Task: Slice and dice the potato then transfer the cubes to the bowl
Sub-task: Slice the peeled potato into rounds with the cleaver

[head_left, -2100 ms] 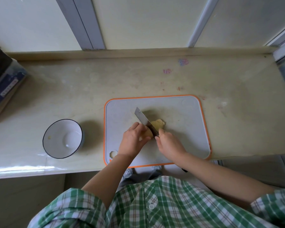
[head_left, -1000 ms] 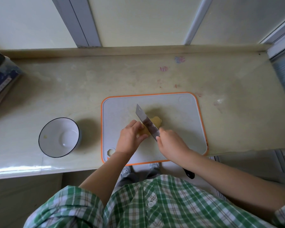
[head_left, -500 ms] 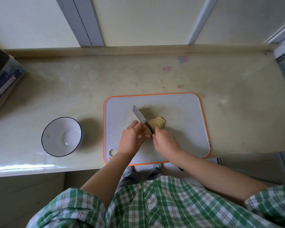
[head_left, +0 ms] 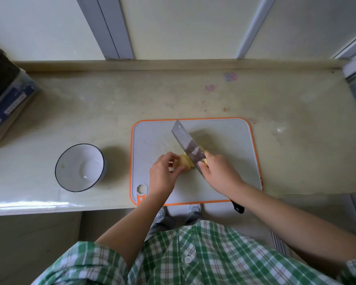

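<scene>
Head view: on a grey, orange-rimmed plastic cutting board (head_left: 224, 140), the left hand (head_left: 163, 171) pinches a yellow peeled potato (head_left: 186, 162); the right hand (head_left: 218, 171) grips a steel cleaver (head_left: 185, 140) over it; left of the board, a white dark-rimmed bowl (head_left: 74, 157) holds one tiny pale scrap (head_left: 63, 166).

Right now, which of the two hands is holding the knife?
The right hand grips the knife; the left hand holds the potato instead.

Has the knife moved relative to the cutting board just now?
Yes. The knife moved away: its tip now meets the far edge of the cutting board.
</scene>
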`<state>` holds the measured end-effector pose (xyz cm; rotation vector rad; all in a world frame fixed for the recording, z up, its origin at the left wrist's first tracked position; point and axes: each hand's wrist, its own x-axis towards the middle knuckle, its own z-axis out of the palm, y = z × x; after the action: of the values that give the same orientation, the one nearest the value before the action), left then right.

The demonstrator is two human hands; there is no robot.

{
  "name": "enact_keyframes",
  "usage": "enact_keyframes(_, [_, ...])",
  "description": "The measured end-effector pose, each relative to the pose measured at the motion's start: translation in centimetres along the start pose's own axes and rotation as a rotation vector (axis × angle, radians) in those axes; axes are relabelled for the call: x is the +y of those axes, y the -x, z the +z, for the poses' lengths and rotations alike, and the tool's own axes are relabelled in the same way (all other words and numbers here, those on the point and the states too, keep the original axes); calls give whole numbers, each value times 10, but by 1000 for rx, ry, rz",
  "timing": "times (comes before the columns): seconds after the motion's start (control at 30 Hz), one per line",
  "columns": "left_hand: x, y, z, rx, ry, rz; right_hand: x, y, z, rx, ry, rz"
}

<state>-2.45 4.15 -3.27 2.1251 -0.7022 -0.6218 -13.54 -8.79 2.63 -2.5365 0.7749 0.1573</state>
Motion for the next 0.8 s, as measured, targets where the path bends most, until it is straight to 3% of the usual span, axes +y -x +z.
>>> enact_keyframes(0.8, [2, -4, -2, -2, 10, -83, -16, 8, 9, -145, 86, 47])
